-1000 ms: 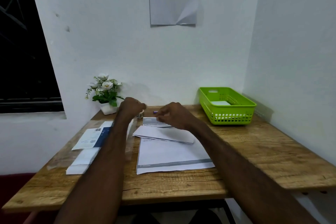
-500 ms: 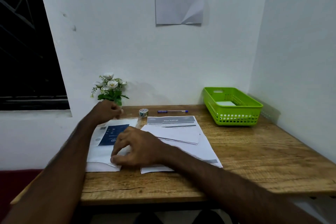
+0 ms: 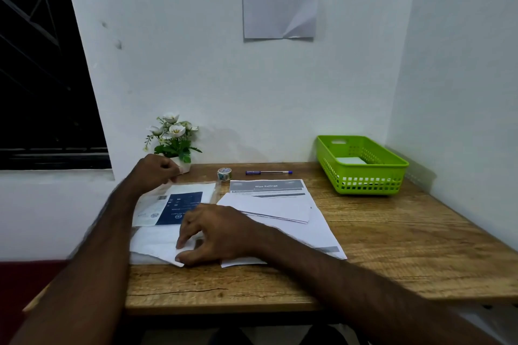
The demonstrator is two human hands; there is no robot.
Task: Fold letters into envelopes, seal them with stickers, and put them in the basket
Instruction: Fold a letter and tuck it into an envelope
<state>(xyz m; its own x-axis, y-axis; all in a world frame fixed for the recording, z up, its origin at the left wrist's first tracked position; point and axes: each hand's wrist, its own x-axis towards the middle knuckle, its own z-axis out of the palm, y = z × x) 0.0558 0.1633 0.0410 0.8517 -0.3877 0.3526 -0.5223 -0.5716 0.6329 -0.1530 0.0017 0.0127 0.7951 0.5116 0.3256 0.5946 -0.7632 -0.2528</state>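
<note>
1. At lower left of the frame, on the table, the right hand pinches the corner of the top envelope, fingers nearly closed.
2. The left hand is curled; I cannot tell if it holds anything.
3. The pinch could lift 2 envelopes.
4. Its long axis runs left-right.

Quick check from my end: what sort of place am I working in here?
Probably a small desk corner set up for paperwork, in a home or office. A wooden table stands against white walls, with printed letters, a pen and a green basket on it.
</note>
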